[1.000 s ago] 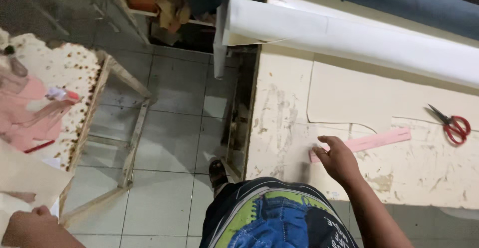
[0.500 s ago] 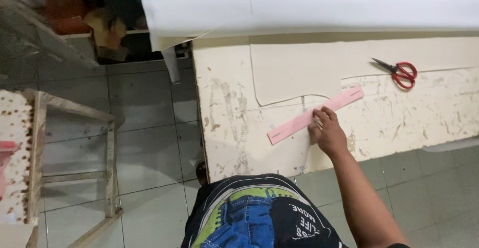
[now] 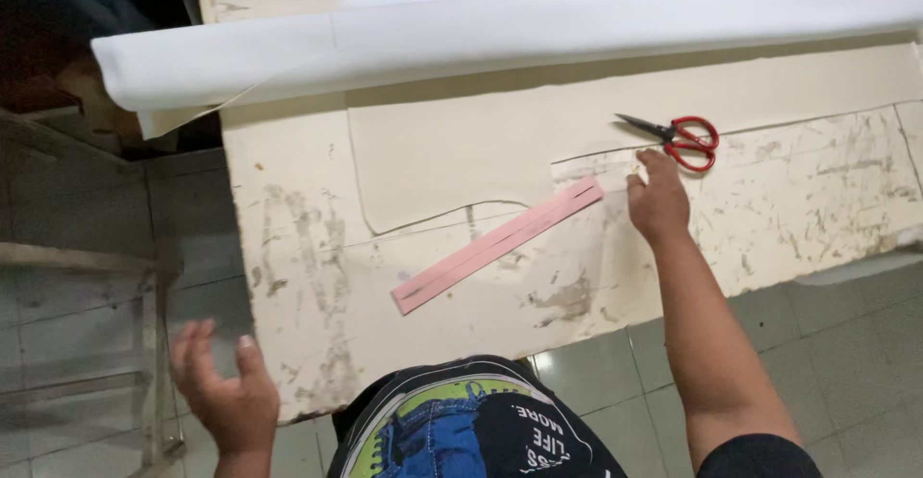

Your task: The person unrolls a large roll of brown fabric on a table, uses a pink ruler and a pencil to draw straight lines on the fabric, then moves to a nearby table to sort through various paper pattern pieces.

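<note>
Grey floor tiles are seen around a worn, cream-coloured worktable whose surface is scuffed and stained. At the far left, a wooden frame is seen standing on the tiles, blurred and partly out of view.

Low on the left, the left hand is held in the air off the table's near-left corner, with its fingers spread wide and nothing gripped; it is blurred, and nothing is touched by it.

Across the far side of the table, a long roll of white material is laid from left to right, its left end overhanging the table edge. Below the roll, a large cream sheet with a curved cut edge is spread flat on the tabletop.

Near the middle, a long pink strip is laid flat on the table, slanted from lower left up to upper right. Its upper end lies just beside the right hand, on a pale translucent piece whose outline is hard to make out.

The right hand is pressed down on the table at the strip's upper end, fingers loosely curled toward the surface; whether the strip itself is pinched cannot be told. Just beyond the fingertips, red-handled scissors are lying flat, blades pointed left and apparently closed.
</note>
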